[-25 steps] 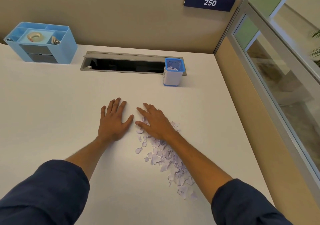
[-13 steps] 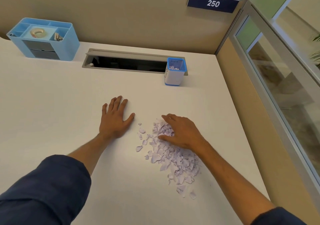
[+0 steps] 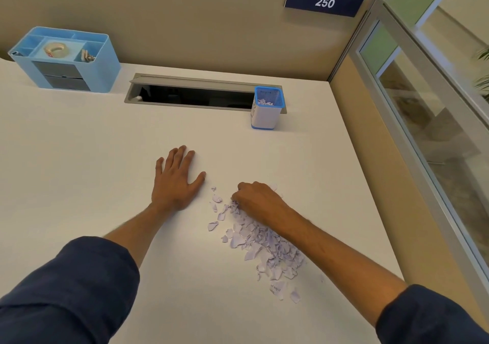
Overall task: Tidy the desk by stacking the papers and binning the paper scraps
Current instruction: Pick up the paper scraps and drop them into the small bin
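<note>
Head view, one desk [image 3: 79,171], white top, which we catalogue with the small blue-rimmed bin [image 3: 266,111] as our landmark. We note our left hand [image 3: 176,182] lying flat on the desk, nearer to us than the bin and to its left, fingers straight and spread, grasping nothing. We note our right hand [image 3: 258,202] nearer to us than the bin and almost straight in front of it, knuckles up, fingers curled down into the far end of the paper scraps [image 3: 264,240] and gathering some of them into a clench. The scraps are pale lilac, some with printed text, and lie in a loose heap on the desk that trails from our right hand back toward us, well apart from the bin; a few stray pieces lie on the heap's left edge, between our two hands. More scraps show inside the bin itself. The bin stands upright at the right end of a long open slot [image 3: 195,97] in the desk. Far to the bin's left stands a light blue organiser [image 3: 66,60] holding a roll of tape [image 3: 56,49]. Above the bin, on the partition wall, hangs a sign [image 3: 325,1] reading 250.
</note>
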